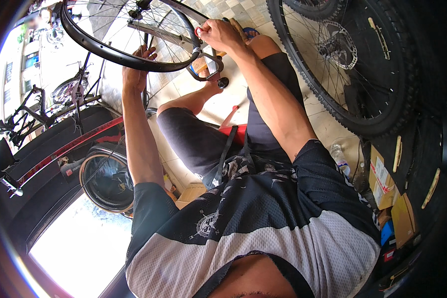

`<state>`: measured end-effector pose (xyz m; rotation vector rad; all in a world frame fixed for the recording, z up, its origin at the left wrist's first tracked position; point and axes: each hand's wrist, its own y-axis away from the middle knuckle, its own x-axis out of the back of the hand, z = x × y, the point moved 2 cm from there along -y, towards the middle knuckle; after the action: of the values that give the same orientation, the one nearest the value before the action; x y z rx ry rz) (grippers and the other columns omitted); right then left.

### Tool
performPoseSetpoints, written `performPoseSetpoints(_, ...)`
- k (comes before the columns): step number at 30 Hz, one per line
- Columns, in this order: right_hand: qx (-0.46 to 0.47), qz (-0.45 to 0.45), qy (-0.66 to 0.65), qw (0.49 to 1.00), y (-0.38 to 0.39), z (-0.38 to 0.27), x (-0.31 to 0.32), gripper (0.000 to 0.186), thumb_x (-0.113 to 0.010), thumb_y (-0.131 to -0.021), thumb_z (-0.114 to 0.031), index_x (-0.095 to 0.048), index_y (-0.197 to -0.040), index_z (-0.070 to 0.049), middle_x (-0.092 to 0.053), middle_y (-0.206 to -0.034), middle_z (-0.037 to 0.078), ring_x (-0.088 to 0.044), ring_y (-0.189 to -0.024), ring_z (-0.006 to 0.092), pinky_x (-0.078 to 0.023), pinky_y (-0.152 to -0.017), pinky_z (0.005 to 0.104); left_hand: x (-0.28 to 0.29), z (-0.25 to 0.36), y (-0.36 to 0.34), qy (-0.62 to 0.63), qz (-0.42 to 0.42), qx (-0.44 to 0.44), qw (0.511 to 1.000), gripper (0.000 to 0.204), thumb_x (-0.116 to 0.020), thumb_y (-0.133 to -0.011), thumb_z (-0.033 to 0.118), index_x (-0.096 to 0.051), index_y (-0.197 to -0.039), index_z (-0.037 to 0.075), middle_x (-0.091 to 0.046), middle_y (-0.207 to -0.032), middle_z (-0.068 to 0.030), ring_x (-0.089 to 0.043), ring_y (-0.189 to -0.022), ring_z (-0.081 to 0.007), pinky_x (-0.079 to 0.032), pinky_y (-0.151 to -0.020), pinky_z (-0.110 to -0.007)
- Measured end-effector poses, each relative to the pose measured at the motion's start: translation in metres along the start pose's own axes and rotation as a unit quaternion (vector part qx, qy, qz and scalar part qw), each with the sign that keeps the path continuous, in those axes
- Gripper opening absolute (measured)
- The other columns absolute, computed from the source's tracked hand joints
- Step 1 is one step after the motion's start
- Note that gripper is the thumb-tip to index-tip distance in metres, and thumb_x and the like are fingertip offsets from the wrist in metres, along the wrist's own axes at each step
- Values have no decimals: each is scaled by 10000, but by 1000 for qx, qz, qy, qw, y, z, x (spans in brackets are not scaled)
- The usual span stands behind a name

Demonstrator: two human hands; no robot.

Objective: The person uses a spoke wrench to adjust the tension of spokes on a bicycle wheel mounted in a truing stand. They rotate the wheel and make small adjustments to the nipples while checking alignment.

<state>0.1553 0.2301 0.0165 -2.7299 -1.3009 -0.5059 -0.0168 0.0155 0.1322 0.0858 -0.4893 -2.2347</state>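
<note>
A bare black bicycle wheel [129, 60], laced with thin spokes, sits in a grey metal truing stand [171, 37] at the upper left. My right hand [218, 36] is closed at the wheel's right side. Between its thumb and fingers shows a small red spoke wrench [198, 31], mostly covered by the fingers. My left hand [139, 62] reaches under the near part of the rim. Its fingers come up beyond the rim, apart and slightly bent, beside the spokes. The rim hides part of that hand, so contact with it is unclear.
A large knobby-tyred wheel [303, 74] with a disc rotor stands at the right. Cardboard boxes [382, 186] and a clear bottle [339, 156] lie below it. A red bar [69, 151] and a tan-walled tyre [87, 184] are on the left. Tiled floor [171, 97] lies beneath.
</note>
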Motion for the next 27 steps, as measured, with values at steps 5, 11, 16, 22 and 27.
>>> performPoseSetpoints(5,6,3,-3,1000,-1,0,-2,304,-711,-884,-323,-711,-906,-19,-738,-844,139,-706,-771,262,-535,-711,378,0,8,0,-70,9,-4,997,496,-622,-998,207,-478,-1376,-81,-675,-1187,-197,-686,-1019,-258,-566,-864,-312)
performPoseSetpoints(11,-6,-10,4,1000,0,0,1,297,-721,-869,-317,-712,-925,-25,-741,-869,140,-708,-786,262,-539,-721,373,1,-5,0,-41,-45,3,998,500,-644,-974,206,-494,-1387,-34,-683,-1188,-168,-687,-1010,-232,-555,-865,-296)
performPoseSetpoints(16,-28,-25,8,999,0,-3,2,293,-715,-861,-316,-714,-927,-30,-742,-878,145,-712,-802,268,-540,-728,374,-2,-29,-3,-139,-22,34,989,484,-685,-954,259,-553,-1354,22,-722,-1115,-101,-694,-958,-157,-504,-740,-236)
performPoseSetpoints(22,-11,-9,24,1000,1,-3,4,278,-692,-853,-293,-716,-922,-25,-742,-868,148,-713,-797,274,-539,-729,378,-5,-46,-5,-172,-5,59,983,479,-718,-939,364,-615,-1284,48,-752,-1019,-59,-648,-777,-57,-407,-618,-203)
performPoseSetpoints(27,4,1,12,1000,0,-2,3,278,-697,-853,-293,-718,-913,-23,-741,-859,150,-712,-790,277,-538,-724,377,2,-47,-8,-141,30,57,988,564,-716,-938,400,-560,-1339,35,-734,-1088,-104,-674,-829,-103,-439,-632,-217)
